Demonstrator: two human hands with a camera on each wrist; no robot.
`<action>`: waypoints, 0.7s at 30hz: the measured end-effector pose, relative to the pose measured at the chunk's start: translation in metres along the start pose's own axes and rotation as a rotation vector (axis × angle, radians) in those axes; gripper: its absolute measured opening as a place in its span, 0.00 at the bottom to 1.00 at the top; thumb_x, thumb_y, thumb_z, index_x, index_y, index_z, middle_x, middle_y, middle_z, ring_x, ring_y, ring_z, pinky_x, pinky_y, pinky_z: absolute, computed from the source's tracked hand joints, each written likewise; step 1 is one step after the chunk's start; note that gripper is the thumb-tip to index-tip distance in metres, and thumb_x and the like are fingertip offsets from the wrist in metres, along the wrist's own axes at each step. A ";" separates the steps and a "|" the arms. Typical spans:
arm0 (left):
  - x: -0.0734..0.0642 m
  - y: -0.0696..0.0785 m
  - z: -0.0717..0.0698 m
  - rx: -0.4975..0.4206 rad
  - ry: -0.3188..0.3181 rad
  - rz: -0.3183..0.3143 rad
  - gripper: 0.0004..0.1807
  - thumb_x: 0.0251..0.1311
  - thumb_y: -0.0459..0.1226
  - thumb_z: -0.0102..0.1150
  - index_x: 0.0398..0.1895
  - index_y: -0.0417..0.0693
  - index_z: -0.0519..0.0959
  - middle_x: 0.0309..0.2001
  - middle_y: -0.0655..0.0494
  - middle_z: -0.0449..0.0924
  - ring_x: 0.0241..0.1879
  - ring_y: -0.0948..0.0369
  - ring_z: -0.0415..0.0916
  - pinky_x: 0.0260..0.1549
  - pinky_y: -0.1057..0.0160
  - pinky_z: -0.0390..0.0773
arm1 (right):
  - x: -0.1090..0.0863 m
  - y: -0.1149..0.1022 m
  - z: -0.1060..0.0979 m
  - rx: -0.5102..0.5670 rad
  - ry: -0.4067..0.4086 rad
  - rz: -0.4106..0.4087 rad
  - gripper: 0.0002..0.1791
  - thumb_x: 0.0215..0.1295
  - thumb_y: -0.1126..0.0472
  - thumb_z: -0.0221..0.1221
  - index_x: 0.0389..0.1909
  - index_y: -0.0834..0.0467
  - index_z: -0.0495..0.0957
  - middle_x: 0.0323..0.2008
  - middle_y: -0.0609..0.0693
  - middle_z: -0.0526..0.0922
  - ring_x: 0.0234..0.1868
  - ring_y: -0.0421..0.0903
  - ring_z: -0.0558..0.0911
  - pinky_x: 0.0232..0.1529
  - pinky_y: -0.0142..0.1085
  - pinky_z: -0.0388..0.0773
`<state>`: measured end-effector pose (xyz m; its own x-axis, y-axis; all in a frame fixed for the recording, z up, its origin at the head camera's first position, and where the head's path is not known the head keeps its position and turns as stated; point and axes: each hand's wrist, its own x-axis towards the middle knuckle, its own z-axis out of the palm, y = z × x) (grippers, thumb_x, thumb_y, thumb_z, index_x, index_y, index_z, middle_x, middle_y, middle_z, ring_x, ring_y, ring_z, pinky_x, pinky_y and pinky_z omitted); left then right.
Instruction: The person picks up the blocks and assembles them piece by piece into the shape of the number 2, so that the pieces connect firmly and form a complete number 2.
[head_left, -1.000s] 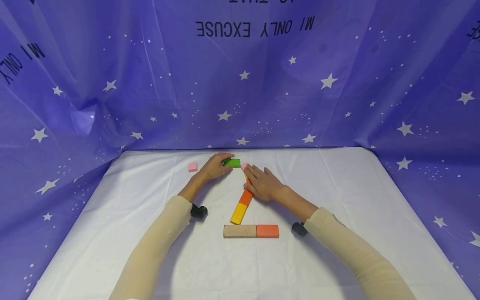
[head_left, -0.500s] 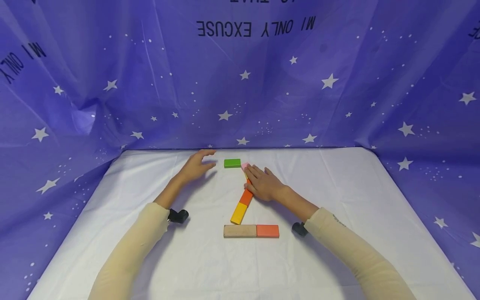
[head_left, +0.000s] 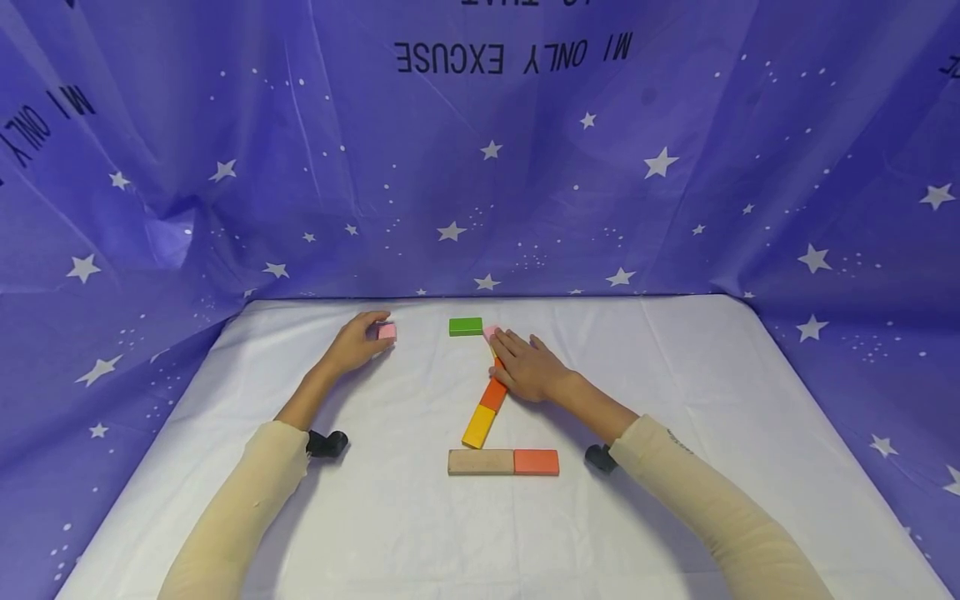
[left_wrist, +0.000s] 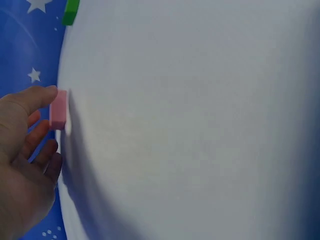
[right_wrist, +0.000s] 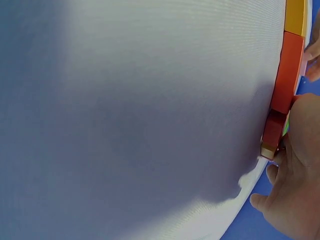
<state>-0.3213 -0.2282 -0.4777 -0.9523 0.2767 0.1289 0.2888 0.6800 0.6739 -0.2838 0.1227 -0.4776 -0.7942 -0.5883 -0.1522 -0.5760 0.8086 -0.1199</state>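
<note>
At the back left of the table, my left hand (head_left: 356, 342) is around a small pink block (head_left: 387, 332), thumb on the near side. In the head view a slim gap shows between forefinger and block; in the left wrist view the thumb tip (left_wrist: 52, 90) meets the block's upper end. My right hand (head_left: 531, 369) lies with fairly straight fingers along the upper part of a slanting row of blocks. It partly covers a second pink block (head_left: 490, 332) and an orange block (head_left: 493, 393). A yellow block (head_left: 478, 427) ends the row.
A green block (head_left: 466, 327) lies left of the row's far end. Nearer me, a plain wooden block (head_left: 481, 462) and a light red block (head_left: 536, 462) lie end to end. A purple starred cloth (head_left: 480, 183) rises behind the white tabletop (head_left: 660, 517).
My left hand has left the green block and moved left to the small pink block. The right hand stays in place on the row.
</note>
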 end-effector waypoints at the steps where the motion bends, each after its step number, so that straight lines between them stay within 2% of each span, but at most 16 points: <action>1: -0.001 -0.002 0.000 -0.007 0.003 0.005 0.31 0.62 0.30 0.64 0.67 0.28 0.67 0.64 0.30 0.69 0.67 0.37 0.62 0.68 0.42 0.58 | 0.000 0.000 0.000 0.003 -0.001 -0.001 0.38 0.80 0.41 0.36 0.80 0.59 0.44 0.79 0.55 0.45 0.78 0.51 0.46 0.74 0.57 0.44; 5: -0.002 -0.006 0.002 -0.009 0.023 0.033 0.29 0.62 0.29 0.63 0.65 0.26 0.69 0.61 0.29 0.71 0.65 0.37 0.64 0.67 0.43 0.60 | 0.000 0.000 -0.001 0.002 -0.002 0.000 0.38 0.80 0.41 0.36 0.80 0.59 0.44 0.79 0.55 0.45 0.78 0.51 0.46 0.74 0.57 0.44; 14: 0.003 -0.005 0.004 0.074 0.023 0.063 0.22 0.62 0.28 0.62 0.59 0.26 0.75 0.58 0.29 0.74 0.61 0.36 0.68 0.63 0.42 0.65 | -0.002 -0.002 -0.005 -0.010 -0.014 -0.002 0.38 0.80 0.41 0.36 0.80 0.59 0.45 0.79 0.55 0.46 0.78 0.52 0.47 0.74 0.57 0.45; 21: 0.006 0.000 0.008 0.043 0.032 0.048 0.22 0.61 0.31 0.66 0.57 0.27 0.77 0.51 0.32 0.78 0.47 0.43 0.75 0.48 0.48 0.73 | -0.002 -0.002 -0.007 -0.013 -0.029 0.007 0.38 0.80 0.41 0.36 0.80 0.59 0.44 0.79 0.55 0.45 0.78 0.51 0.46 0.74 0.56 0.44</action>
<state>-0.3261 -0.2214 -0.4832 -0.9397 0.2883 0.1841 0.3376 0.6951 0.6347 -0.2822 0.1218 -0.4704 -0.7923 -0.5826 -0.1812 -0.5733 0.8125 -0.1060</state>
